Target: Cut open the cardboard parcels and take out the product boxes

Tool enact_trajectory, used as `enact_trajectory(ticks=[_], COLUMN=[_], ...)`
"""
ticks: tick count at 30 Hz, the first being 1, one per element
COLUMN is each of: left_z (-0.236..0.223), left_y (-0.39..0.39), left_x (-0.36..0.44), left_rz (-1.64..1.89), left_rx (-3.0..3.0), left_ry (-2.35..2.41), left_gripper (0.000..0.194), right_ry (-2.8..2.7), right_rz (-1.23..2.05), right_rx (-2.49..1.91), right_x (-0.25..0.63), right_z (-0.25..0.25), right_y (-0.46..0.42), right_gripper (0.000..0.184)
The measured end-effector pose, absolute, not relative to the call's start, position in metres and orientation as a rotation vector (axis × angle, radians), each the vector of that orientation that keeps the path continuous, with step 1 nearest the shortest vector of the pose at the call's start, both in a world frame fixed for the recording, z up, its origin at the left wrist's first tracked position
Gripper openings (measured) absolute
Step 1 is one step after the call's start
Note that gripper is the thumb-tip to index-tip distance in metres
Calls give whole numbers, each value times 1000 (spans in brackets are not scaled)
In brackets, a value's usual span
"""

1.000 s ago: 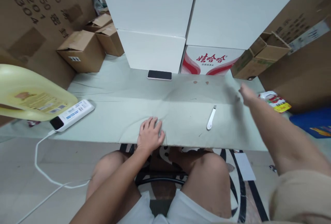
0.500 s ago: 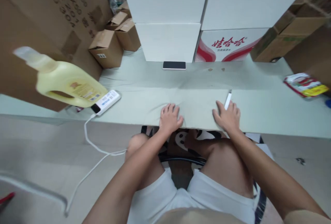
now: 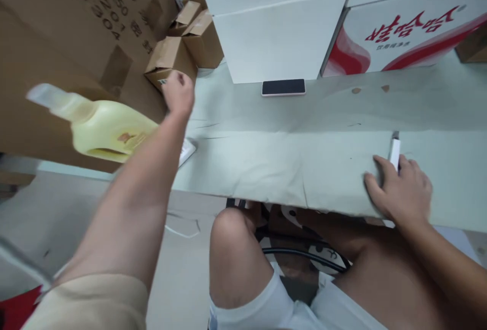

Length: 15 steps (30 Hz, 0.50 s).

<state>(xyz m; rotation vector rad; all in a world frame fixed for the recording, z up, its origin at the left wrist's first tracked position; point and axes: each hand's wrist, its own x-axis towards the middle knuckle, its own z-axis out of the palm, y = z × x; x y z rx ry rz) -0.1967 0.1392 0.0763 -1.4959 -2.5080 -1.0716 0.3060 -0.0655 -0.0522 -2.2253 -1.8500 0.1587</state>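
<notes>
My left hand (image 3: pixel 178 92) is raised at the far left of the table, curled closed with nothing visible in it. It overlaps the front of a small cardboard box (image 3: pixel 167 55); I cannot tell whether they touch. Below it, my forearm partly covers a pale yellow jug (image 3: pixel 110 122) with a translucent cap and a white power-bank-like device (image 3: pixel 186 151). On the right, my right hand (image 3: pixel 407 190) rests on the tabletop with fingers apart. Between its thumb and forefinger lies a slim white tool (image 3: pixel 394 150) with a metal tip, like a utility knife; its lower end is hidden.
A dark-screened phone (image 3: pixel 283 87) lies by the white boxes (image 3: pixel 281 38) at the back. To their right stands a white carton with red lettering (image 3: pixel 411 40). A large brown carton (image 3: pixel 57 30) walls off the left side. The table (image 3: pixel 266 157) has a pale, wrinkled cover.
My left hand has left the table's front edge, moved up and left to the small cardboard box, and closed. My right hand stays beside the white tool. The view has shifted left and closer.
</notes>
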Motion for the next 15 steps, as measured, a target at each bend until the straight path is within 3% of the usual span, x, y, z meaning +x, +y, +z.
enact_trajectory(ticks=[2, 7, 15], left_z=[87, 84, 65], left_y=[162, 198, 219], left_x=[-222, -263, -256], left_rz=[-940, -602, -781], left_rx=[-1406, -1282, -1044], left_ry=[-2530, -2485, -2689], left_gripper=[31, 86, 79], right_ry=[-1831, -1852, -1956], right_rz=[163, 44, -18], right_rx=[-2231, -2258, -2302], right_x=[305, 305, 308], right_z=[-53, -62, -65], right_y=[-65, -65, -65], right_gripper=[60, 65, 68])
